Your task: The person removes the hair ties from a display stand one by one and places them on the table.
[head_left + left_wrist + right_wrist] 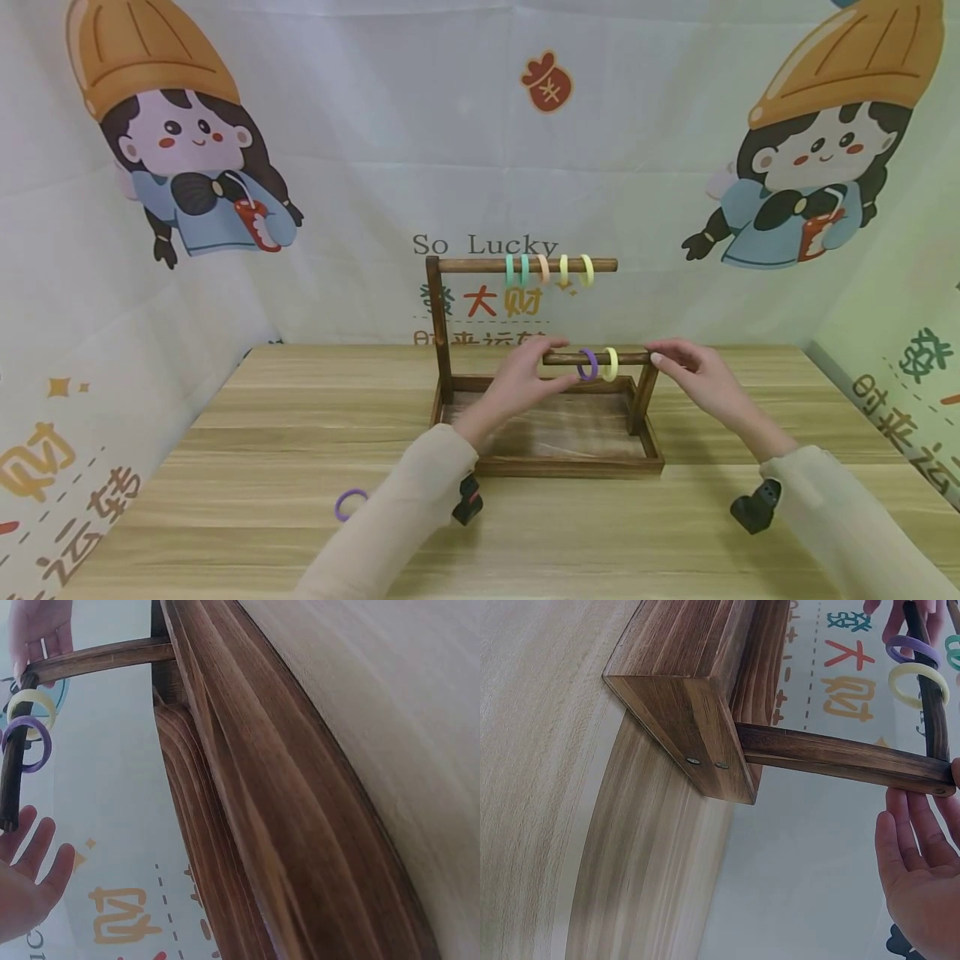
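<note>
A wooden rack has a tray base and two horizontal rods. The lower rod carries a purple ring and a pale yellow ring. My left hand is at its free end, fingers spread, with the thumb close to the purple ring; whether they touch is unclear. At the other end, my right hand pinches the top of the short post between thumb and fingers. In the right wrist view, that hand's fingers reach under the post's end.
Green, peach and yellow rings, such as this yellow ring, hang on the upper rod. Another purple ring lies on the wooden table beside the left sleeve. A printed curtain stands behind and at both sides.
</note>
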`<state>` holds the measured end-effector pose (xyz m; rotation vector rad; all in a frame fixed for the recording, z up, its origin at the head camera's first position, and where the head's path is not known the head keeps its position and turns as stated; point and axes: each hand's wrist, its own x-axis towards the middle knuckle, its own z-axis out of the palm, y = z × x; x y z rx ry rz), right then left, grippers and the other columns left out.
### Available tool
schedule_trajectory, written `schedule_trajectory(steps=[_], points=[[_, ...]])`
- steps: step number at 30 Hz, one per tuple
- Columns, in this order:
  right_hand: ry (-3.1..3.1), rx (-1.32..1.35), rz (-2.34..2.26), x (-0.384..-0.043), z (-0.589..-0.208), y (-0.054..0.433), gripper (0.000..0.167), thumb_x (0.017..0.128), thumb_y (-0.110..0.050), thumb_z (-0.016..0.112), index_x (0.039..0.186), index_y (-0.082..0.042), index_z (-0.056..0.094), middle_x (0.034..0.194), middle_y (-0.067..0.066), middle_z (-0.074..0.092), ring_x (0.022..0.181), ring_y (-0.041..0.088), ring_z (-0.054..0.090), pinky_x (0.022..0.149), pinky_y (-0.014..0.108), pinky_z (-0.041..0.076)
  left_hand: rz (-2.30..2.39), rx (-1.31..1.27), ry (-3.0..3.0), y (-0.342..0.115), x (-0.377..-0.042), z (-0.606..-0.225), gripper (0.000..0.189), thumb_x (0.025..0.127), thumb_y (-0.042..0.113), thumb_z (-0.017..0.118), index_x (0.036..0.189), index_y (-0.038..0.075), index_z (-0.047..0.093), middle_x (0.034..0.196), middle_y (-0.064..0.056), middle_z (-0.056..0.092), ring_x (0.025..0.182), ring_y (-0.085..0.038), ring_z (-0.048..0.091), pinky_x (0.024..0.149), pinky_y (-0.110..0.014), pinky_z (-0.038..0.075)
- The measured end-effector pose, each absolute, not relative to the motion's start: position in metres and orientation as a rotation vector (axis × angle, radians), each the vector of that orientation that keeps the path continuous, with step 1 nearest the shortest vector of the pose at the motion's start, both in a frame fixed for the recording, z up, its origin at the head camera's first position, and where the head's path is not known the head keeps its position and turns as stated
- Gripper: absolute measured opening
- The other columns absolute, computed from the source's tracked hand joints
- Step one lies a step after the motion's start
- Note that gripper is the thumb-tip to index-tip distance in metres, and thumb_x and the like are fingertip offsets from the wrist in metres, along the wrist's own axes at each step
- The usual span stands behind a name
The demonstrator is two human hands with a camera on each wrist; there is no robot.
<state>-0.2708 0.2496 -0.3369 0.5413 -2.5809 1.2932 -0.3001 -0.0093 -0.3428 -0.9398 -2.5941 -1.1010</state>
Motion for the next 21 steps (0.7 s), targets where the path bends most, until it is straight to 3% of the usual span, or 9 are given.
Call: schedule_trajectory(steps=[12, 21], points=[[-2.587, 0.539, 1.281, -0.271, -0.337, 0.250, 0.038, 0.093, -0.028, 0.045, 0.117, 0.000, 0.052, 0.111, 0.017, 0.054, 0.100, 0.029, 0.050, 0.082, 0.046, 0.041, -0.874, -0.873, -2.632, 0.008, -0.300, -0.337, 0.058, 0.077, 0.044, 0.063, 0.122, 0.010, 0.051, 0.117, -0.003, 0.053, 0.106, -0.017, 0.047, 0.090, -0.029, 0.038], [-2.589, 0.537, 1.274, -0.272, -0.337, 0.250, 0.038, 0.093, -0.029, 0.045, 0.117, 0.000, 0.052, 0.111, 0.017, 0.055, 0.100, 0.028, 0.050, 0.082, 0.046, 0.041, -0.698, -0.795, -2.648, 0.018, -0.298, -0.338, 0.058, 0.075, 0.047, 0.064, 0.120, 0.013, 0.053, 0.115, -0.001, 0.054, 0.105, -0.016, 0.048, 0.088, -0.030, 0.039]])
